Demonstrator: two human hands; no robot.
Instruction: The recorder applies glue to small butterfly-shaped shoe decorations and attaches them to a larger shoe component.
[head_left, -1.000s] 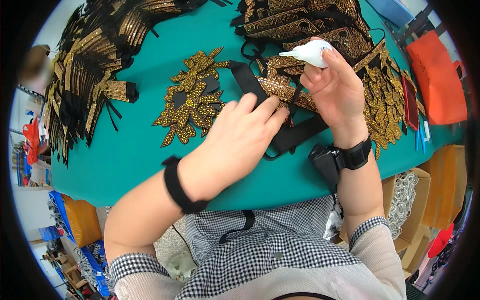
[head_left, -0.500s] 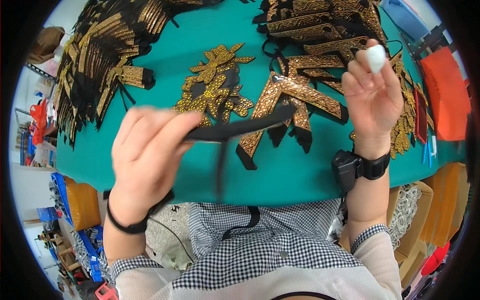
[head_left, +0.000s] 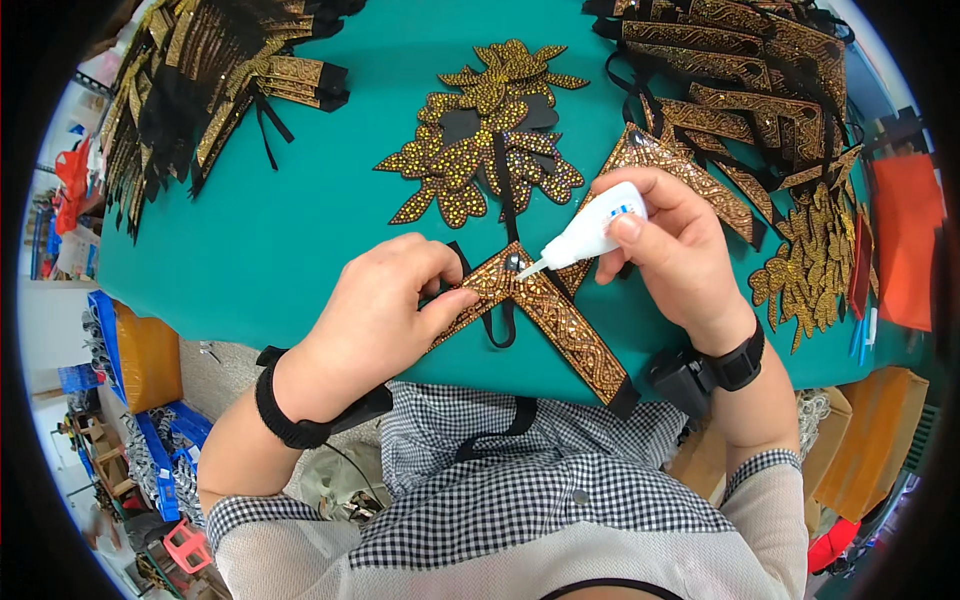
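Note:
A V-shaped sequinned trim (head_left: 565,335), coppery gold with black ends, lies near the table's front edge. My left hand (head_left: 385,295) pinches its left arm between thumb and fingers. A black strap (head_left: 505,190) runs up from the point of the V. In my right hand (head_left: 680,255) is a white squeeze glue bottle (head_left: 590,228), tilted so its thin nozzle tip is at the V's point, beside a dark stone. Whether the tip touches cannot be seen. Gold flower appliques (head_left: 450,180) are piled just beyond; another V-shaped trim (head_left: 690,180) lies partly behind my right hand.
Piles of similar trims stand at the far left (head_left: 220,70) and far right (head_left: 740,70) of the green-covered table (head_left: 250,240). More gold appliques (head_left: 800,260) sit at right, beside a red phone-like object (head_left: 861,265) and pens. Cardboard boxes (head_left: 850,450) stand below right.
My left hand has turned the trim decorated side up and lowered it toward the table. My right hand has come down and inward, tipping the glue bottle to the trim. The view has shifted slightly.

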